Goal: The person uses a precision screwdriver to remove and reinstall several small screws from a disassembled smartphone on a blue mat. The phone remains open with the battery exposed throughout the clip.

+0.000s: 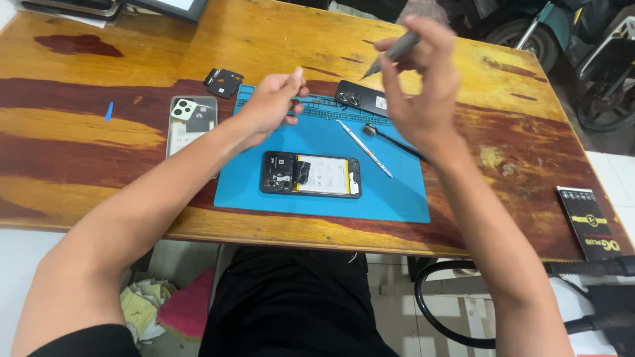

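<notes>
blue mat (pixel 397 198), black opened phone (pixel 310 174), grey screwdriver (pixel 395 51)

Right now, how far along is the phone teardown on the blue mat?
Done: the black smartphone lies opened on the blue silicone mat, battery exposed; its pale back cover and a small black inner plate sit aside. In hand: the right hand holds a grey screwdriver; the left hand pinches something too small to identify. Left: the battery and boards remain in the frame.

Worn wooden table (pixel 79 125), pale tiled floor (pixel 615 172), perhaps 2 parked scooters (pixel 569 39) behind
</notes>
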`<state>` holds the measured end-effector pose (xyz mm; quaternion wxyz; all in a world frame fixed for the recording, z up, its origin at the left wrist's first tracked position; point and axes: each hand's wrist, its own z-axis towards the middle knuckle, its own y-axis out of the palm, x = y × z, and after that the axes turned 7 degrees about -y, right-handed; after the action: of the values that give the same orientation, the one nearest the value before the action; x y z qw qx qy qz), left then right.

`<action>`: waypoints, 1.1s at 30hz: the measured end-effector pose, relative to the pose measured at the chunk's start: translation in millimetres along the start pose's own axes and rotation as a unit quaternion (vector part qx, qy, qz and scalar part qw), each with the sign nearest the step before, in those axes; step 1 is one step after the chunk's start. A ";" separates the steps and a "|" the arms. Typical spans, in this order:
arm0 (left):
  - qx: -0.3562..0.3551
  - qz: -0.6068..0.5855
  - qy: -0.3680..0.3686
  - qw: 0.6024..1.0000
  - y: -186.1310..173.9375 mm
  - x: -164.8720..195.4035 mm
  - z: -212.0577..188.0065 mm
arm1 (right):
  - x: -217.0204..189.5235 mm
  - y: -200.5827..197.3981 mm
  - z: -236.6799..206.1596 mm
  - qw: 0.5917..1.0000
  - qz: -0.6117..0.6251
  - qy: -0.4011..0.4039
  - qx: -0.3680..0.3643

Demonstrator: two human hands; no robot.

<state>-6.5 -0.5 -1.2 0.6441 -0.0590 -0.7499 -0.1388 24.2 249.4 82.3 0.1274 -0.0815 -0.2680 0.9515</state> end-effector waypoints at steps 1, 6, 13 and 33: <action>-0.007 -0.043 -0.017 0.999 -1.1 -0.1 -0.3 | 2.7 12.9 -7.9 0.999 -0.030 0.004 0.011; 0.007 -0.181 -0.035 0.983 -5.8 5.2 -1.2 | 12.1 51.9 -46.0 0.999 -0.031 0.000 0.010; 0.039 -0.140 -0.053 0.988 2.7 2.9 -4.1 | 19.4 64.1 -63.2 0.996 0.046 0.078 0.000; 0.007 0.092 0.195 0.976 22.5 -24.4 -5.5 | -13.0 50.7 -52.3 0.992 0.088 0.017 0.083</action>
<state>8.7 21.6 -21.4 0.7883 -0.0951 -0.6023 -0.0823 38.2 229.5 12.5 0.0539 -0.1103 -0.1775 0.9764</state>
